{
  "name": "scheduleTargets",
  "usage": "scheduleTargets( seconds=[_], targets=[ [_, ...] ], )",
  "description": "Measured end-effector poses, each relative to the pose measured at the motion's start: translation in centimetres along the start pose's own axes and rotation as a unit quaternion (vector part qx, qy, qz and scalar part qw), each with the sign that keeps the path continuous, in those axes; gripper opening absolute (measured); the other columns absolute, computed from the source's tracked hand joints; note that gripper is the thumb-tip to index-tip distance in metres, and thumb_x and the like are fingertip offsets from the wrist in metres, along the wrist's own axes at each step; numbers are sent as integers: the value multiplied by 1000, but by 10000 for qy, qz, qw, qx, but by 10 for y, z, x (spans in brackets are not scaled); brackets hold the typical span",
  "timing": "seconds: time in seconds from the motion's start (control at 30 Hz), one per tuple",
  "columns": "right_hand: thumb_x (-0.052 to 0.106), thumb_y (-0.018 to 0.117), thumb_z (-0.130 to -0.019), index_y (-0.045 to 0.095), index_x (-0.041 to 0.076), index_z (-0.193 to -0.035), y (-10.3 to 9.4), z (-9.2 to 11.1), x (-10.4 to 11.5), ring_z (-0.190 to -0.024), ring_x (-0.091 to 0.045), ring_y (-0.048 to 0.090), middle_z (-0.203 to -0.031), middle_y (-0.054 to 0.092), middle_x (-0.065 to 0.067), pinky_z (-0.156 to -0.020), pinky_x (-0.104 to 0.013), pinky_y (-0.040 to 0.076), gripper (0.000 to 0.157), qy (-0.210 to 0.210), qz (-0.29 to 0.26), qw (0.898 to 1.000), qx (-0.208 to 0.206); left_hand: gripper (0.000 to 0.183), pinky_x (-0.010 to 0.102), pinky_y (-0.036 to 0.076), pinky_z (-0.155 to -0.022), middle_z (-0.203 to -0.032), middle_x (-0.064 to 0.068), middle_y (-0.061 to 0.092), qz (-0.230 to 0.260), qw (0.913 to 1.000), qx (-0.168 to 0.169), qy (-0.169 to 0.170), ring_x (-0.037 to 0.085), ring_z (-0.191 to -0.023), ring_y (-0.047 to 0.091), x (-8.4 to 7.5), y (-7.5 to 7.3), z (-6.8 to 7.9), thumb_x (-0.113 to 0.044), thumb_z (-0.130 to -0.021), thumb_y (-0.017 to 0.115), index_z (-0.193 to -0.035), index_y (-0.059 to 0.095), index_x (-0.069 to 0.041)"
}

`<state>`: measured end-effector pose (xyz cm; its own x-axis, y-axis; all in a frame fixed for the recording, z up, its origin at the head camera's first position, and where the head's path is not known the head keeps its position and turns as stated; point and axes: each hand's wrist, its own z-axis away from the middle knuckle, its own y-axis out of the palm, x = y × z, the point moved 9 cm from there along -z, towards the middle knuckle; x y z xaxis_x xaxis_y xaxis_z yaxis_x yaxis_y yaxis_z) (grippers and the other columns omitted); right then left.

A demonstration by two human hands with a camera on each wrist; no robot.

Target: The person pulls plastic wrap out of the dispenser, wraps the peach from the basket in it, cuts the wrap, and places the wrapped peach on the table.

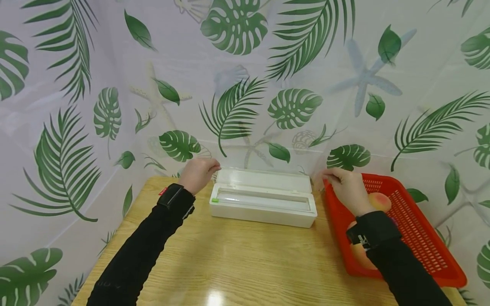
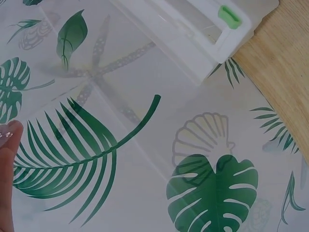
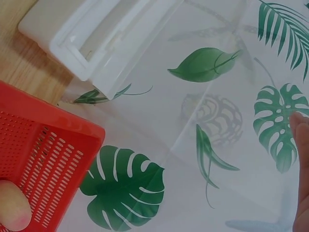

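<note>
A white cling-film dispenser [image 1: 264,216] sits at the back of the table, its lid [image 1: 264,180] tipped up and a pale roll lying inside. Just left of the box, my left hand [image 1: 198,174] is raised with thumb and fingertips pinched together. Clear, shiny plastic wrap [image 2: 6,137] shows at those fingertips in the left wrist view. My right hand [image 1: 349,189] is held up beyond the box's right end, over the basket's near-left side, pinching the other side of the wrap. The sheet between the hands is nearly invisible. A green slider [image 2: 230,17] marks the box's left end.
A red perforated basket [image 1: 337,242] stands at the right with peaches [image 1: 380,201] in it, partly hidden by my right arm. Leaf-patterned sheeting [image 1: 245,106] hangs behind the wooden table [image 1: 229,259] and along its left side.
</note>
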<state>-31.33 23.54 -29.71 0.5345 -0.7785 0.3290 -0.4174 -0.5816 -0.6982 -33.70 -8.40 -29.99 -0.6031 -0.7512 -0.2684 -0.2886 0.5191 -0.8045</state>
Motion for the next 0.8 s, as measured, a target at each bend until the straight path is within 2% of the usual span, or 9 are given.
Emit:
scheduleTargets(
  seconds=[0.43,0.53,0.77,0.8],
  targets=[
    [-11,61,-76,66,-2,-87,-15,-3,12,-71,-26,59,-81,64,-16,-65,-41,49,15,-104,50,9998,-131,10,28,48,-64,-77,7,65,-398,9981,-331,335,19,-69,62,-13,-21,0,-11,-83,60,-84,66,-3],
    [-12,62,-75,66,-1,-86,-19,-3,16,-70,-24,59,-81,65,-14,-68,-24,49,16,-227,58,9995,-221,9,28,49,-63,-77,7,66,-394,9976,-427,388,19,-69,62,-16,-27,0,-10,-83,61,-84,66,-3],
    [-13,62,-74,66,1,-87,-29,-4,23,-71,-21,60,-83,65,-13,-69,-14,45,20,-415,104,9987,-270,8,28,48,-63,-77,7,65,-316,9965,-554,542,19,-69,61,-20,-35,2,-9,-82,61,-84,66,-3],
    [-13,61,-74,66,1,-87,-30,-4,23,-71,-21,60,-83,65,-13,-69,-8,41,20,-417,99,9987,-273,8,28,48,-63,-77,7,65,-293,9963,-570,569,19,-69,61,-21,-36,2,-9,-82,61,-85,66,-3]
  ],
)
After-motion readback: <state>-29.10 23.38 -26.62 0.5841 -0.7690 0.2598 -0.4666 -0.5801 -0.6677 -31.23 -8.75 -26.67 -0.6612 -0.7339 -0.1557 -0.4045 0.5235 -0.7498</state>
